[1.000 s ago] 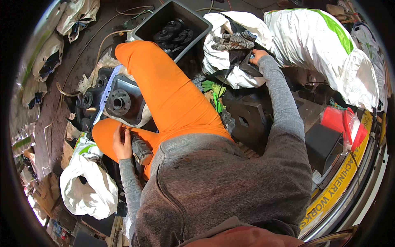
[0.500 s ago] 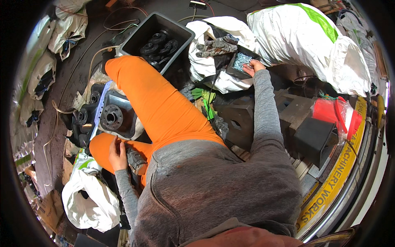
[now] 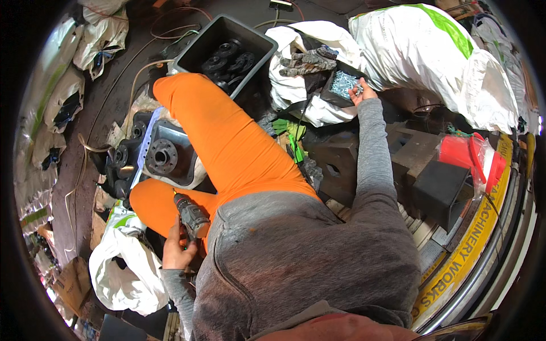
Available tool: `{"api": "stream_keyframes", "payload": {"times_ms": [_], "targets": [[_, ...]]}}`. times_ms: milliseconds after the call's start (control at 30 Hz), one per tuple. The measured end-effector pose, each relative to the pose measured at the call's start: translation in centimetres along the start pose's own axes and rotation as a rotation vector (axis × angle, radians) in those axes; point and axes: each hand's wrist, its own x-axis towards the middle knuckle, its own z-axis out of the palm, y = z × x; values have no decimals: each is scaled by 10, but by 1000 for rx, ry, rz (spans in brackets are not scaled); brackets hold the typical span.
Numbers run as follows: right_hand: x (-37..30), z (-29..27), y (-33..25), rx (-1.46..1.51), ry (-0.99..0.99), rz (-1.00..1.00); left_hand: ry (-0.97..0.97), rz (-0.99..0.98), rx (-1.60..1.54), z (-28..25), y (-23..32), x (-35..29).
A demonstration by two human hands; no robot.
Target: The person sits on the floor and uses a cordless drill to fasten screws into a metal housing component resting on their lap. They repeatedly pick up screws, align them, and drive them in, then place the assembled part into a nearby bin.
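Observation:
My left hand [image 3: 180,250] is wrapped around the handle of a grey cordless drill [image 3: 194,217], which lies against my lap with its bit pointing up and away from me. At the far right, my right hand [image 3: 364,92] pinches a few screws [image 3: 358,90] over the edge of a small black bin [image 3: 329,95] of silvery screws [image 3: 343,83]. That bin sits on an open white sack. Left of my orange-clad knee, a grey tray [image 3: 183,149] holds a round black flanged part [image 3: 161,157] with a hub and bolt holes.
A large grey crate [image 3: 267,48] of black round parts stands at the back. Grey gloves [image 3: 310,61] lie beside the screw bin. A full white sack [image 3: 406,48] is at the far right, a white bag [image 3: 128,278] near left. Hoses [image 3: 133,94] cross the floor.
My left hand, open beside the drill before, has closed on its handle, and the drill's nose has swung up into view. My right hand has lifted slightly from the bin with screws.

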Motion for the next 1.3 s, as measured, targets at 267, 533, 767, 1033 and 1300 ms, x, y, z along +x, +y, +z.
{"api": "stream_keyframes", "payload": {"times_ms": [267, 533, 767, 1033, 1300], "targets": [[-21, 14, -1, 221, -182, 74, 357, -25, 323, 40, 32, 5], [-15, -3, -5, 228, -243, 103, 386, -35, -99, 32, 6, 8], [-13, 5, 0, 143, -222, 29, 385, 11, -91, 31, -2, 9], [-22, 20, -4, 128, -269, -29, 349, -28, -248, 22, 16, 2], [-158, 165, 40, -88, -783, 101, 385, 221, -577, -32, 33, -30]]}}
